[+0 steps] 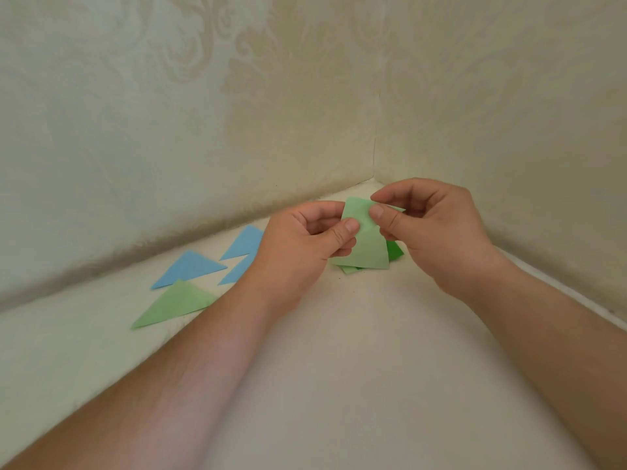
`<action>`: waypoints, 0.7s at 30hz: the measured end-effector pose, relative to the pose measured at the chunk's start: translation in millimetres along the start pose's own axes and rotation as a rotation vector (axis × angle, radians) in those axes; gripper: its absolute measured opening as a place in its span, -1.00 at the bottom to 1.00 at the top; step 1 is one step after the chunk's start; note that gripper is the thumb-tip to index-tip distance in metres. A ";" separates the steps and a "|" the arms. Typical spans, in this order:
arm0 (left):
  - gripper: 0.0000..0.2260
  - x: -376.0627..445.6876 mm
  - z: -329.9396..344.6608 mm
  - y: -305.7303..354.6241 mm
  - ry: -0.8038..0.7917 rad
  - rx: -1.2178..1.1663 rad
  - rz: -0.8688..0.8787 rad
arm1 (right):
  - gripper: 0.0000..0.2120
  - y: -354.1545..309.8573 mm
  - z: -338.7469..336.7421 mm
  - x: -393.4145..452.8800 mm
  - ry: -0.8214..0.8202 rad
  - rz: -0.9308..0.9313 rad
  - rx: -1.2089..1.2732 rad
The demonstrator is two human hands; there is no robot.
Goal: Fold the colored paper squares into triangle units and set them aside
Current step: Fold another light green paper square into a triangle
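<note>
A light green paper square [368, 245] is held up above the surface between both hands. My left hand [298, 245] pinches its left edge with thumb on top. My right hand [431, 225] pinches its upper right corner between thumb and forefinger. Under the held sheet lie more green papers, one dark green [395, 251] and one light green [349, 269], mostly hidden. To the left lie folded triangles: a light green one [174, 305] and three blue ones [190, 268], [244, 242], [237, 269].
The work surface [339, 351] is cream-coloured and sits in a corner. Patterned walls [203, 130] rise at the back and on the right, meeting just behind the hands.
</note>
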State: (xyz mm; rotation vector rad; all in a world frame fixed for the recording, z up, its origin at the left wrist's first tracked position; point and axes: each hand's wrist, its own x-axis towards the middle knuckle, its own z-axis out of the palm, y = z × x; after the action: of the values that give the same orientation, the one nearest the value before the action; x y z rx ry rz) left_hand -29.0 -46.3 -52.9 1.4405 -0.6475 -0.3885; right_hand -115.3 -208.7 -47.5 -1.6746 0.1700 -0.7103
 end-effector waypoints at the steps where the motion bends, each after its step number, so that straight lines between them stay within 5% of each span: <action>1: -0.85 -0.1 -0.1 -0.1 -0.005 -0.002 -0.002 | -0.81 -0.4 0.0 -0.2 0.009 0.007 -0.005; 7: -0.83 1.5 -1.9 -1.9 -0.008 -0.032 0.000 | -0.81 -2.3 0.6 -1.2 0.027 0.016 0.030; 12: -0.85 1.9 -1.5 -0.2 0.015 -0.143 -0.036 | -0.87 0.6 3.2 -2.6 -0.124 0.140 0.074; 21: -0.87 -5.2 1.5 3.9 -0.194 0.000 -0.162 | -0.85 -2.4 3.7 -3.9 -0.150 0.094 -0.040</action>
State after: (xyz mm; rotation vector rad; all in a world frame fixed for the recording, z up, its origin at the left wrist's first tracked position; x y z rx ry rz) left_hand -34.5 -43.8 -49.9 1.4707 -0.6878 -0.6614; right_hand -117.1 -203.1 -46.9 -1.7388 0.1565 -0.5114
